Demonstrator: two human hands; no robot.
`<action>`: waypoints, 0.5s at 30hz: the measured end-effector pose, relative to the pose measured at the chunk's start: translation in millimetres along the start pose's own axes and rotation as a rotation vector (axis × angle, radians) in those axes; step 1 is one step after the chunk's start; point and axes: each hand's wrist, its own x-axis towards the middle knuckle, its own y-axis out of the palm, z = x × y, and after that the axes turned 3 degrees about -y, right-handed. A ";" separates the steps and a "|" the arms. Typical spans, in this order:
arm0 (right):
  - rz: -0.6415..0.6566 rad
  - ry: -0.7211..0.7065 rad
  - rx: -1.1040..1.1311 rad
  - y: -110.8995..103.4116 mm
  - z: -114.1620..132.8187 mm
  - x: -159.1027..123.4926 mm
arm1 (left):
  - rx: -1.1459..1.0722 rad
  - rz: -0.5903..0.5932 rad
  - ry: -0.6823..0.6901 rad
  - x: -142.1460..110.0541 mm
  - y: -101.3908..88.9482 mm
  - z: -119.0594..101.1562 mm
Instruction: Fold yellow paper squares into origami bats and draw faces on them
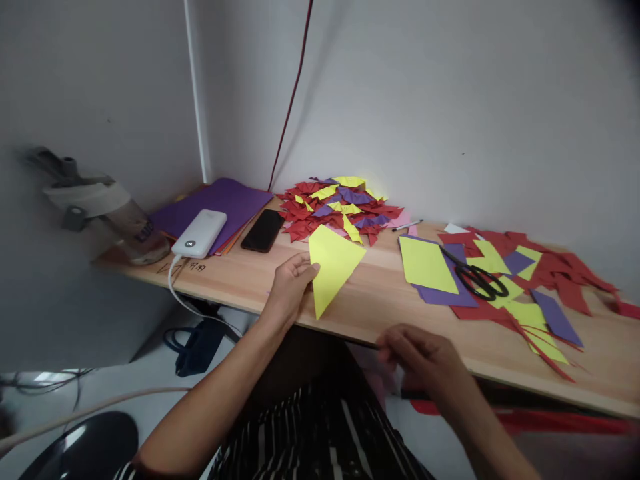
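1. The left hand (pixel 291 283) pinched a bright yellow, pointed piece of paper (pixel 334 267) between thumb and fingers, above the pale wooden desk (pixel 373 303), near its front edge.
2. The right hand (pixel 417 352) hung well apart from the left, fingers curled, at the front edge (it was blurred, so I could not tell whether it gripped anything).
3. A heap of folded red, yellow and purple paper (pixel 345 208) lay along the back edge.
4. Toward the right end, black-handled metal scissors (pixel 465 270) lay just beside a yellow rectangular paper sheet (pixel 427 265).
5. Toward the left end lay a black rectangular phone (pixel 263 231).
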 end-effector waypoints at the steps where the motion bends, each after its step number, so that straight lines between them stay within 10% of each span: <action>1: -0.075 -0.026 -0.063 -15.2 1.4 3.9 | 0.004 0.011 0.010 5.1 -1.7 2.8; 8: -0.463 0.078 -0.883 -137.8 -20.0 52.2 | 0.006 0.021 0.060 11.0 -10.7 23.8; 15: -0.161 0.302 -1.226 -188.9 -39.4 89.2 | 0.020 0.031 0.034 10.9 -10.2 20.6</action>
